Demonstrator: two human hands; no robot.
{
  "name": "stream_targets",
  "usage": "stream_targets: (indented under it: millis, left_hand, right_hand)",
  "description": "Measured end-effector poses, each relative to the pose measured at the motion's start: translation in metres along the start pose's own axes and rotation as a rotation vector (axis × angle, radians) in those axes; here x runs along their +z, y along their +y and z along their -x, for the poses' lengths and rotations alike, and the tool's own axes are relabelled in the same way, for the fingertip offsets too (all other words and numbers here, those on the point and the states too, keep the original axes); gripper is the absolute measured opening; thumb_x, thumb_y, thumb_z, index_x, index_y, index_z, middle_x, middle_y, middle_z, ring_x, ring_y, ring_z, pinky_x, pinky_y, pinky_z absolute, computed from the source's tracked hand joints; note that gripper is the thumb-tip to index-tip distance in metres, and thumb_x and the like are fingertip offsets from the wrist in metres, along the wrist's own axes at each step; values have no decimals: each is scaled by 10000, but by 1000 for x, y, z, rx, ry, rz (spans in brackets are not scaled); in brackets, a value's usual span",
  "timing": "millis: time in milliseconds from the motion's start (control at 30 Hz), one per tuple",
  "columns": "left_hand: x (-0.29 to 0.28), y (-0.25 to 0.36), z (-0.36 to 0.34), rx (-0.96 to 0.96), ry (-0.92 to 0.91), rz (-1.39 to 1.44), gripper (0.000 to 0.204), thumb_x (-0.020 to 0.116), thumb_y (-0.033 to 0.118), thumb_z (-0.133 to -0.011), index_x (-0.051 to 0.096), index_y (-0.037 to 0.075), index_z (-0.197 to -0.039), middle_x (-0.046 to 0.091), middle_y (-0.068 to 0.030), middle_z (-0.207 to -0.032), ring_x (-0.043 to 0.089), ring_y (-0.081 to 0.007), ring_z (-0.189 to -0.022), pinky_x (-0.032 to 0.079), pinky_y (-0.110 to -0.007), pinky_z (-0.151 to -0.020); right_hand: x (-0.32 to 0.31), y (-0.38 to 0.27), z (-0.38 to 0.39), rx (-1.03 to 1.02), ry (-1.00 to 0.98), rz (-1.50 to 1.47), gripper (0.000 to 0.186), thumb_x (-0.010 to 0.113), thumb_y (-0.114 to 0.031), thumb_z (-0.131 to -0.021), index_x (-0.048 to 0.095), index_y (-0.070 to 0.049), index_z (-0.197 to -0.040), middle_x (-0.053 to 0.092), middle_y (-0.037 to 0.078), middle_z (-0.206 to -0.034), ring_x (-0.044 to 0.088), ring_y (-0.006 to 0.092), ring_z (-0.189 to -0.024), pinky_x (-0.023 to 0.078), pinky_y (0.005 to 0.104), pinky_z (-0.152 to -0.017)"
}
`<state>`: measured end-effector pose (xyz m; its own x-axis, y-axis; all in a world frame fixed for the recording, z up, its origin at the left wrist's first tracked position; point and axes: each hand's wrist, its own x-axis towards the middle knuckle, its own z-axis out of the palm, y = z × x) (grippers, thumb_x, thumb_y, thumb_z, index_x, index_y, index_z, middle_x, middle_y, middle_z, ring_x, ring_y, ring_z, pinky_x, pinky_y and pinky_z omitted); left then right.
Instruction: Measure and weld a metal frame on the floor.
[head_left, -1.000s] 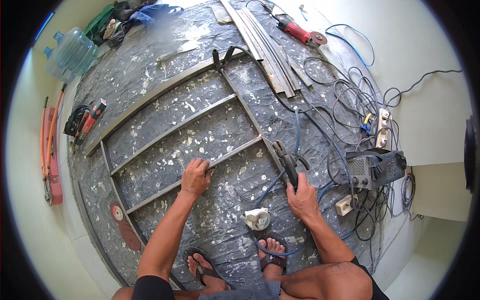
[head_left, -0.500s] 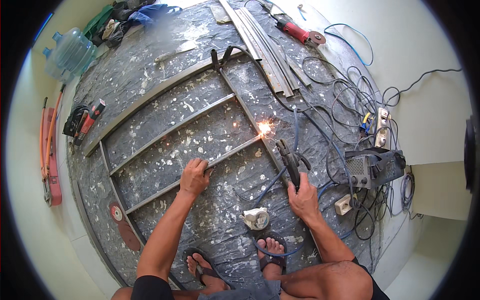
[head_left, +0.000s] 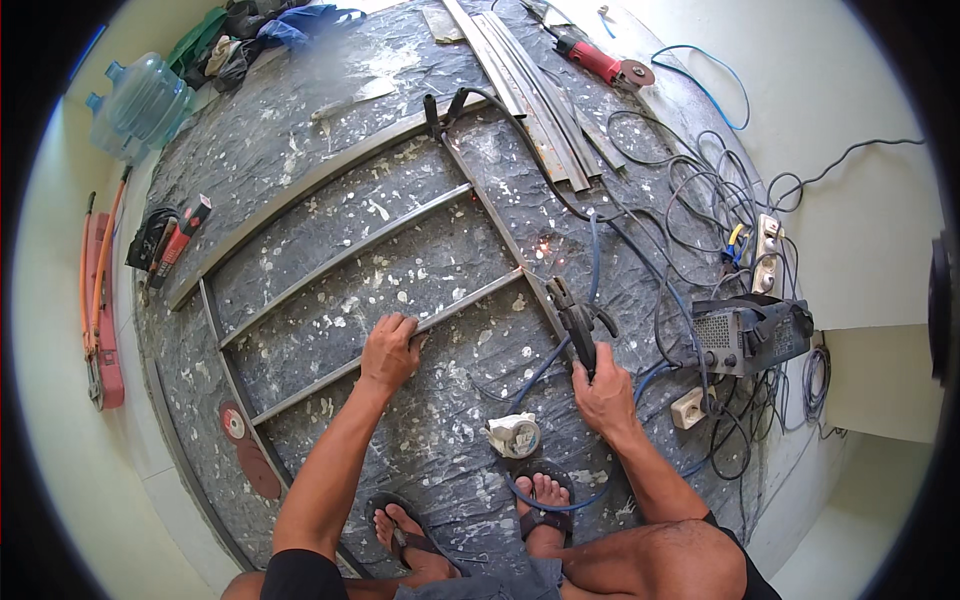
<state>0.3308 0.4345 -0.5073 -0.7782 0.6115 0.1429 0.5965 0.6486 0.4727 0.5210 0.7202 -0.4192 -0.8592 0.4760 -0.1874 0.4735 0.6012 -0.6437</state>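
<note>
My left hand (head_left: 389, 352) is closed around the lower crossbar (head_left: 470, 300) of a metal frame (head_left: 330, 187) that lies on the floor. In my right hand (head_left: 604, 388) is a black welding electrode holder (head_left: 577, 325), its jaws just right of the frame's right-hand bar. A few small orange sparks (head_left: 543, 246) glow on the floor close to where the crossbar meets that bar. No electrode can be made out clearly in the jaws. A dark ground clamp (head_left: 445, 118) grips the frame's far corner.
A welding machine (head_left: 750, 335), tangled cables (head_left: 700, 190) and a power strip (head_left: 766, 255) are on the right. An angle grinder (head_left: 603, 62) and loose metal strips (head_left: 540, 110) lie far off. A tape measure (head_left: 513, 436) sits before my feet. Bolt cutters (head_left: 98, 300) and cutting discs (head_left: 250, 450) are left.
The bright burst of sparks at the crossbar's right end has died down to a few glowing specks. Both hands stay almost where they were, still gripping.
</note>
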Motion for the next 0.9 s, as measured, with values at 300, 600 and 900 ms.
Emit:
stream_targets:
  millis: [300, 600, 900]
  left_hand:
    - [3, -6, 0, 20, -27, -53, 235, 669, 20, -738, 655, 30, -972, 633, -134, -944, 615, -331, -919, 535, -418, -825]
    - [1, 0, 1, 0, -9, -3, 244, 761, 118, -776, 655, 30, -977, 618, -121, -921, 607, -330, -905, 520, -415, -798]
    - [1, 0, 1, 1, -7, -4, 244, 760, 100, -776, 671, 37, -995, 621, -118, -931, 605, -318, -900, 520, -412, -799]
  right_hand:
    - [5, 6, 1, -35, 61, 5, 277, 642, -150, -917, 526, -12, -1127, 643, 280, -746, 658, 488, -736, 501, 524, -608]
    - [-1, 13, 17, -18, 89, -46, 263, 641, -154, -918, 533, -14, -1113, 644, 254, -735, 664, 454, -683, 505, 490, -573]
    - [5, 14, 13, -51, 85, 2, 301, 638, -152, -918, 524, -14, -1160, 662, 284, -789, 662, 488, -761, 516, 522, -627]
